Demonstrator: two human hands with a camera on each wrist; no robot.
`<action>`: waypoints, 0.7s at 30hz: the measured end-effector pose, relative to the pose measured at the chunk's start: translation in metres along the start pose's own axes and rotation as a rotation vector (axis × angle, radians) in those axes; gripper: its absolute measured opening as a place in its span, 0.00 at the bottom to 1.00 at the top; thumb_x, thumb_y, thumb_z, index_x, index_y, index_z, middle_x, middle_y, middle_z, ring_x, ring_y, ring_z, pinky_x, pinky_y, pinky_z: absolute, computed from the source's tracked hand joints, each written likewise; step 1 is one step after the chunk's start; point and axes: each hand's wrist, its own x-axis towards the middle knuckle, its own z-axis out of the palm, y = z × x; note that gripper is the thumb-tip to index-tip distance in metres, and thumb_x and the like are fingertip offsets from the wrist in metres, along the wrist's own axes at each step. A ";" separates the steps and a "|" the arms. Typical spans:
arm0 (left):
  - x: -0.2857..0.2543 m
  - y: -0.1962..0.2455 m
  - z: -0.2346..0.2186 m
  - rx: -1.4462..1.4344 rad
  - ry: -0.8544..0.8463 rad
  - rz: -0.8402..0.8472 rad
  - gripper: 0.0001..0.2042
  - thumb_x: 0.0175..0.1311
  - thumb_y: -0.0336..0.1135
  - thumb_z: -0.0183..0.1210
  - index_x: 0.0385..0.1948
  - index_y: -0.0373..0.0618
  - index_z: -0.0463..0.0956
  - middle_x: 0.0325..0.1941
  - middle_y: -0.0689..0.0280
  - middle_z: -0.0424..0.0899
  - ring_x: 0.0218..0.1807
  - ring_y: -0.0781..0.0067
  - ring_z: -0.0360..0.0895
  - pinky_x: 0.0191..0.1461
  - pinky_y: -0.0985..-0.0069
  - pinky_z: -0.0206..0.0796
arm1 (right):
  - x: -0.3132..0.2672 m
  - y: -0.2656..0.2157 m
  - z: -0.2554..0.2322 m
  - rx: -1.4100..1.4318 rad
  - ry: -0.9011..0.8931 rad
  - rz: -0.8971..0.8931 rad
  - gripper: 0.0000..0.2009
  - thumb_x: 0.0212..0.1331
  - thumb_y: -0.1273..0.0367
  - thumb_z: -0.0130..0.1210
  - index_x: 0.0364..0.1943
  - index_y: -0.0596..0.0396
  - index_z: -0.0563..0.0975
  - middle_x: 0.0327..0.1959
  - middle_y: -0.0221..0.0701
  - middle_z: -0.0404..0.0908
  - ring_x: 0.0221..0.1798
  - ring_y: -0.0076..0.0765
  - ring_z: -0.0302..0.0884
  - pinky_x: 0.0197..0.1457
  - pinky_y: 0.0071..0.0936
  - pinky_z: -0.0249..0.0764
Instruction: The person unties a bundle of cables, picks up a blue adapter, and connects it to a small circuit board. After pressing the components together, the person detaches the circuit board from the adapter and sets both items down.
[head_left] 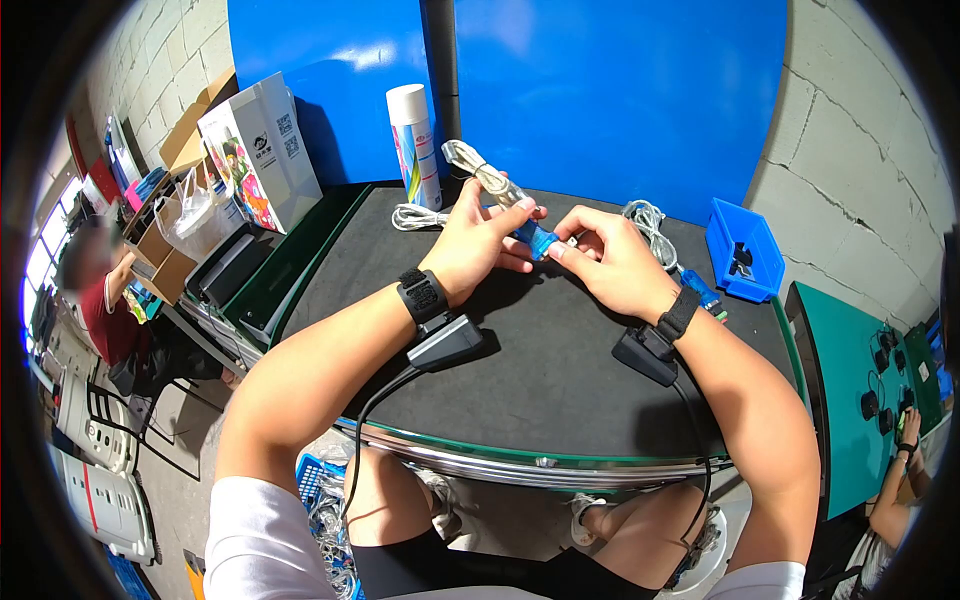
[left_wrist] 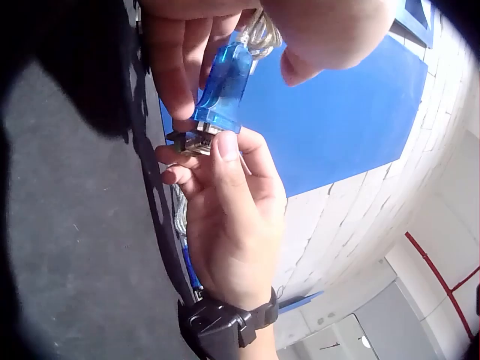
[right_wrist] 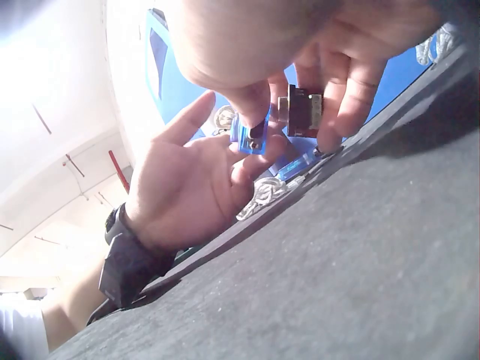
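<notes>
My left hand (head_left: 468, 238) grips a clear blue serial adapter plug (left_wrist: 225, 86), its coiled pale cable (head_left: 468, 160) standing up past the fingers. Opposite it, my right hand (head_left: 618, 262) holds a small black connector block (right_wrist: 304, 111) with a metal end and a pale label between its fingers. The right thumb rests at the blue plug's end. Metal of the block faces the plug at close range in the right wrist view. Another blue adapter (head_left: 703, 293) with a green end lies beyond the right wrist, near a coiled cable (head_left: 652, 228).
A spray can (head_left: 414, 150) stands at the back of the dark mat (head_left: 540, 380), beside another cable coil (head_left: 418, 217). At the right back a blue bin (head_left: 748, 250) holds small black parts. A white box (head_left: 262, 150) is at left. Other people sit at both sides.
</notes>
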 end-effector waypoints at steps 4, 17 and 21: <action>0.000 0.011 0.000 -0.119 0.015 -0.087 0.19 0.85 0.46 0.56 0.64 0.49 0.62 0.57 0.56 0.88 0.42 0.66 0.91 0.41 0.67 0.87 | 0.002 0.005 0.003 -0.002 0.057 -0.027 0.11 0.70 0.65 0.67 0.43 0.62 0.83 0.29 0.32 0.86 0.30 0.21 0.80 0.35 0.27 0.75; 0.001 0.001 0.001 0.061 0.127 -0.069 0.15 0.86 0.41 0.54 0.62 0.44 0.64 0.51 0.54 0.87 0.39 0.63 0.93 0.38 0.71 0.87 | 0.002 0.009 0.002 -0.039 0.044 -0.010 0.09 0.68 0.68 0.66 0.42 0.61 0.84 0.27 0.31 0.84 0.28 0.23 0.78 0.34 0.30 0.74; 0.004 -0.003 -0.003 0.061 0.091 -0.053 0.15 0.85 0.39 0.56 0.61 0.42 0.65 0.50 0.56 0.85 0.39 0.63 0.93 0.37 0.73 0.85 | 0.003 0.012 0.002 -0.037 0.067 0.003 0.08 0.68 0.69 0.66 0.42 0.61 0.84 0.27 0.31 0.84 0.29 0.24 0.79 0.34 0.31 0.74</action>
